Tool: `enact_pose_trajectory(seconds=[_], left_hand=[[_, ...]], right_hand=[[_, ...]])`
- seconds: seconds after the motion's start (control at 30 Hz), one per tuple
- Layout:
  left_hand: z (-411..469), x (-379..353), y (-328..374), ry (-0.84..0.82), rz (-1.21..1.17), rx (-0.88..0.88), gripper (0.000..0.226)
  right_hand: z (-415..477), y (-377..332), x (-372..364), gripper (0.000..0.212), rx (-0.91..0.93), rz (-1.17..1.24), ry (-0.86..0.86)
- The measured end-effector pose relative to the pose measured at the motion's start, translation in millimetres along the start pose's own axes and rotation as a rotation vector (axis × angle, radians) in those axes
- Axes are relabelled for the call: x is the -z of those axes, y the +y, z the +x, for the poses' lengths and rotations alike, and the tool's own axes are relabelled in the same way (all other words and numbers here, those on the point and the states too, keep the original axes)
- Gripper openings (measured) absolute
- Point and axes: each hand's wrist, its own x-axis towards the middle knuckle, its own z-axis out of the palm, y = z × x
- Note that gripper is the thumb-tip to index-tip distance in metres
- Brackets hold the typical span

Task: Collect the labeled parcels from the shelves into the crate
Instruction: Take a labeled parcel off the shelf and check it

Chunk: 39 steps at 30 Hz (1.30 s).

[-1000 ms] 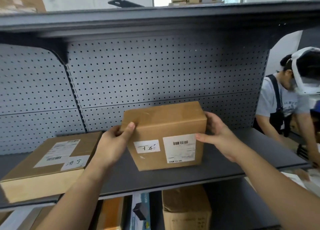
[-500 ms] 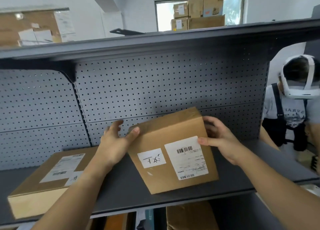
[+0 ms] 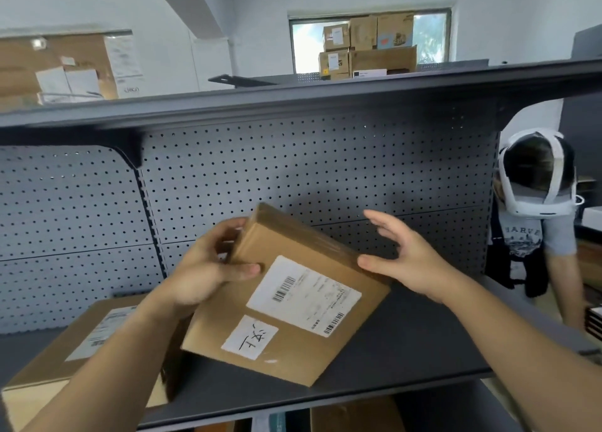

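Observation:
A brown cardboard parcel (image 3: 286,301) with a barcode label and a handwritten white label hangs tilted above the grey shelf (image 3: 407,350). My left hand (image 3: 208,268) grips its upper left corner, thumb on the labeled face and fingers behind. My right hand (image 3: 404,255) is beside the parcel's right edge with fingers spread; only the thumb tip is at the edge. A second, flatter labeled parcel (image 3: 81,343) lies on the shelf at the left, partly hidden by my left forearm. No crate is in view.
A perforated grey back panel (image 3: 293,177) closes the shelf behind; another shelf board (image 3: 325,96) runs above. A person wearing a white headset (image 3: 534,203) bends at the right end of the shelving. Cardboard boxes (image 3: 355,415) sit on the level below.
The parcel has been lifted off the shelf and rotated so its labeled face tilts up. My right hand has let go and opened beside it; the left hand keeps hold.

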Motion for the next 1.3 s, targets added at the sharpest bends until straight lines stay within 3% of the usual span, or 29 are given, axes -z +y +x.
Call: enact_pose_trajectory(seconds=[0.13, 0.23, 0.4, 0.53, 0.6, 0.7, 0.77, 0.83, 0.97, 1.07, 1.17, 1.3], left_hand=[[-19, 13, -41, 0.092, -0.276, 0.013, 0.091], [-30, 1, -64, 0.139, -0.441, 0.014, 0.075], [-45, -21, -78, 0.133, -0.558, 0.063, 0.069], [-42, -3, -66, 0.181, -0.388, -0.056, 0.093], [-31, 12, -51, 0.183, -0.086, -0.196, 0.075], [-12, 19, -25, -0.072, 0.263, -0.197, 0.072], [-3, 12, -16, -0.241, 0.247, -0.112, 0.083], [-1, 3, -17, -0.233, 0.133, -0.093, 0.087], [-8, -6, -34, -0.014, -0.135, -0.104, 0.082], [-17, -13, -49, 0.081, -0.337, -0.051, 0.069], [-28, -20, -61, 0.188, -0.501, 0.019, 0.061], [-38, -32, -68, 0.286, -0.648, 0.091, 0.048]], right_hand=[[-20, 32, -11, 0.101, -0.137, 0.309, 0.012], [-28, 42, -35, 0.107, -0.161, 0.394, -0.079], [-22, 36, -44, 0.083, -0.150, 0.413, -0.046], [-6, 20, -18, 0.085, -0.121, 0.341, -0.060], [4, 9, -5, 0.097, -0.103, 0.227, -0.104], [20, -12, 4, 0.085, -0.052, 0.086, -0.191], [28, -29, 5, 0.082, -0.024, 0.015, -0.242], [35, -44, 4, 0.083, -0.009, -0.031, -0.250], [37, -52, 6, 0.087, 0.055, -0.236, -0.070], [23, -37, 7, 0.088, 0.045, -0.287, 0.225], [-1, -10, -4, 0.084, -0.028, -0.046, 0.352], [-28, 19, -42, 0.076, -0.151, 0.472, 0.145]])
